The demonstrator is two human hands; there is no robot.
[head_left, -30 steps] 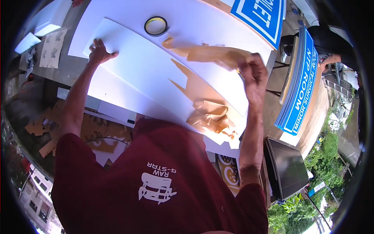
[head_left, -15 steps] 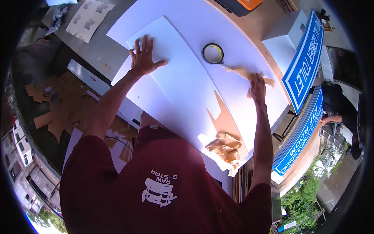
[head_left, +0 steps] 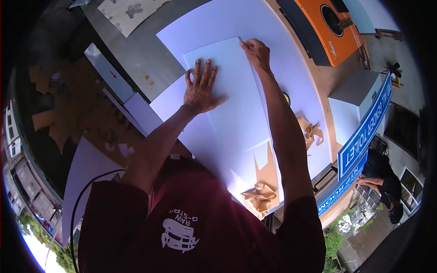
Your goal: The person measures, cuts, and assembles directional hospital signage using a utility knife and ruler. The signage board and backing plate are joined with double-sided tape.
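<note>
A long pale blue-white panel [head_left: 236, 95] lies on a larger white sheet [head_left: 273, 27]. My left hand [head_left: 200, 88] rests flat on the panel, fingers spread. At the panel's far right corner, my right hand [head_left: 256, 52] is closed in a pinch; whatever is between its fingertips is too small to make out. Crumpled brown paper [head_left: 261, 198] sits at the panel's near end, beside a torn brown strip [head_left: 265, 166] on its surface. More brown paper [head_left: 309, 132] lies right of my right forearm, which mostly hides a tape roll [head_left: 286, 98].
An orange machine [head_left: 325, 32] stands at the far right, with a grey-white box [head_left: 353, 102] nearer. Blue signs [head_left: 364, 132] lean along the right side. A person in dark clothes [head_left: 382, 177] is beyond them. A black cable [head_left: 84, 193] curves at the left.
My right hand has left the brown paper at the right and moved to the panel's far corner. The left hand stays spread on the panel. My view has shifted, showing more of the orange machine.
</note>
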